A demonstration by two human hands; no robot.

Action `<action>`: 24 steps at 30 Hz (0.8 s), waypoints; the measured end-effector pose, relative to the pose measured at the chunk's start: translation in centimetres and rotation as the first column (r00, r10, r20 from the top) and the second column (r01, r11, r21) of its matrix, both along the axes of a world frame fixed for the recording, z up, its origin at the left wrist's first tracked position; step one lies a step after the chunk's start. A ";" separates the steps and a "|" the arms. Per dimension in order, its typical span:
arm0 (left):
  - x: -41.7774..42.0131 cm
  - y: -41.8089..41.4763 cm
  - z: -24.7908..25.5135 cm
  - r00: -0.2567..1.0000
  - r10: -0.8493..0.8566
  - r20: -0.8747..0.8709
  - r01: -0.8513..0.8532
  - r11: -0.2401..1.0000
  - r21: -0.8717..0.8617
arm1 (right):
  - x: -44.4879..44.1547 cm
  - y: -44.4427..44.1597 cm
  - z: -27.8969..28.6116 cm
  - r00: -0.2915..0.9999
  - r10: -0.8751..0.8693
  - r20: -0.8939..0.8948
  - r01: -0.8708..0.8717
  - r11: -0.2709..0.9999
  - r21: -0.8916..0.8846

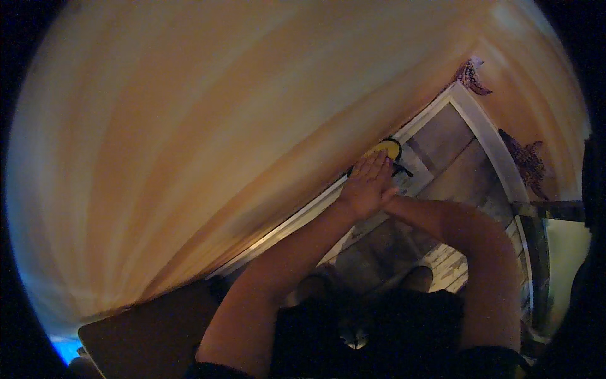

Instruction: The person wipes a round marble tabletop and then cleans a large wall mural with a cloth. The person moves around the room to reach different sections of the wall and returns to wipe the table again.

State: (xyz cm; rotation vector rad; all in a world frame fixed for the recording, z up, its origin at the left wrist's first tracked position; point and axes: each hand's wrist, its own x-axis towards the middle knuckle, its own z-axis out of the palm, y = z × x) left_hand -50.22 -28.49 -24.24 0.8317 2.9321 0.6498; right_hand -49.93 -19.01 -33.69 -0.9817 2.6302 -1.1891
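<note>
My left hand (365, 187) lies over a round yellow thing with a black rim (391, 149), low against the striped wall. Its fingers point away from me, close together. My right hand (389, 195) meets it from the right, near the left wrist, and is mostly hidden, so its grip does not show. A short black bar (403, 170) sticks out beside the yellow thing; whether the two are joined is unclear in the dim light. Both my forearms reach forward and down.
An orange and beige striped wall (199, 142) rises along the left above a pale baseboard (279, 232). Dark starfish shapes (524, 161) mark the right wall. Floor tiles (445, 137) fill the corner. At lower left stands a brown panel (142, 331). My shoe (419, 278) shows below.
</note>
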 end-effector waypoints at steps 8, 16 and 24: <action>4.7 -6.0 0.2 0.998 -0.069 -0.006 0.066 0.978 -0.199 | 10.0 -4.0 -7.9 0.950 -0.270 0.159 0.296 0.940 -0.171; 12.6 -11.3 2.4 0.995 0.083 0.046 -0.061 0.936 -0.347 | 14.9 -13.9 -6.1 0.945 -0.221 0.241 0.299 0.882 -0.364; 9.3 -7.8 1.1 0.996 0.091 0.025 -0.085 0.982 -0.167 | 11.3 -12.9 -5.4 0.944 -0.272 0.189 0.324 0.876 -0.357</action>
